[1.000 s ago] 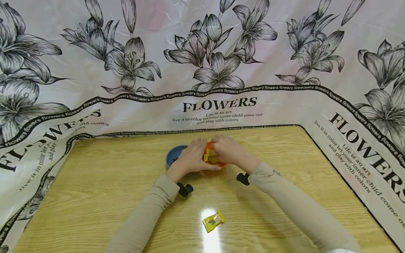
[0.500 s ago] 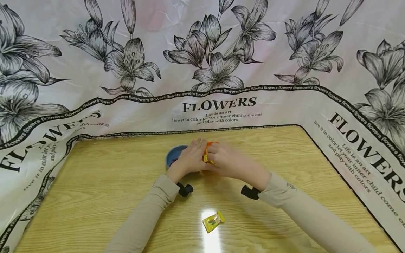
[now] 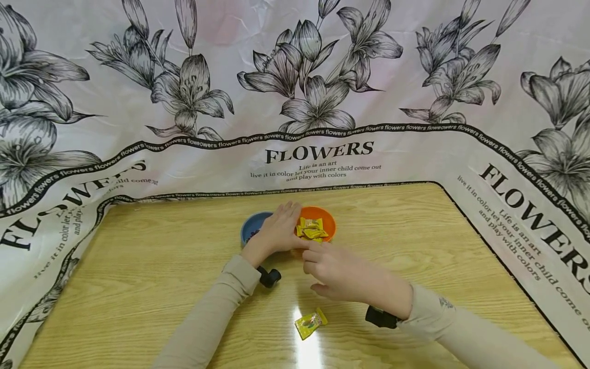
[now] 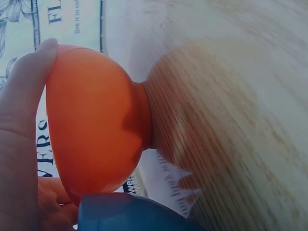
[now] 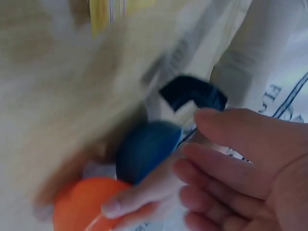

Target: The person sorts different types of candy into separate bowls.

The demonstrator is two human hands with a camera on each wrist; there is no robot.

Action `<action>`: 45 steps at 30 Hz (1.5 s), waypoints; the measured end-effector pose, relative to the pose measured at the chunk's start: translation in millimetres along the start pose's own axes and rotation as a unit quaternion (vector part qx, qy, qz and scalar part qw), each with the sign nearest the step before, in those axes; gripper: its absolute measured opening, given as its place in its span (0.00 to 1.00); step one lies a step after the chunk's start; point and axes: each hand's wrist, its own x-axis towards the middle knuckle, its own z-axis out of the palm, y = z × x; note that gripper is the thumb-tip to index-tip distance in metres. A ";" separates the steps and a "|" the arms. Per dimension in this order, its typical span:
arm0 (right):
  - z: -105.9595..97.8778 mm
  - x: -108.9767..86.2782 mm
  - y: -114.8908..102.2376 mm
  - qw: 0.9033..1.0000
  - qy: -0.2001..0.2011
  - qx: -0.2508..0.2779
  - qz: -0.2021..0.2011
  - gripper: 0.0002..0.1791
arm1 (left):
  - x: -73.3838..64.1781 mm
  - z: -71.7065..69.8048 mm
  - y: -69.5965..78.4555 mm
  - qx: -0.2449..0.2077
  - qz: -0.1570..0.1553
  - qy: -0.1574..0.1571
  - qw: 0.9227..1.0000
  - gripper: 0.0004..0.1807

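Note:
My left hand (image 3: pixel 275 231) grips the rim of a small orange bowl (image 3: pixel 329 218), which holds several yellow-wrapped candies (image 3: pixel 313 228). In the left wrist view, the thumb (image 4: pixel 24 82) lies along the bowl's rim and fingertips show behind it. My right hand (image 3: pixel 343 274) is just in front of the orange bowl, its fingers loosely bent, with nothing seen in them in the right wrist view. A single yellow-wrapped candy (image 3: pixel 311 323) lies on the table nearer to me. The left hand partly covers a blue bowl (image 3: pixel 249 228) with small dark pieces inside.
The light wooden table (image 3: pixel 161 277) is backed by a white flower-print cloth (image 3: pixel 318 169). A black wrist camera (image 3: pixel 269 278) is under the left wrist, and another black wrist camera (image 3: pixel 381 316) is under the right. The two bowls stand side by side.
My right hand has come out of the orange bowl and back toward me, uncovering the candies in it. The left hand and the candy on the table have stayed put.

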 end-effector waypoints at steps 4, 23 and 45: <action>2.9 -3.8 -17.8 0.998 -0.063 0.001 0.000 0.18 | -1.5 1.0 0.9 -0.032 -0.016 0.005 0.999 0.67; 43.3 -10.1 -49.9 0.997 -0.080 -0.008 -0.010 0.12 | -0.3 0.9 2.2 -0.028 -0.023 -0.005 0.999 0.68; 14.0 2.7 -25.6 0.998 -0.052 -0.022 -0.008 0.14 | -0.3 -1.1 1.4 -0.028 -0.022 -0.001 0.999 0.68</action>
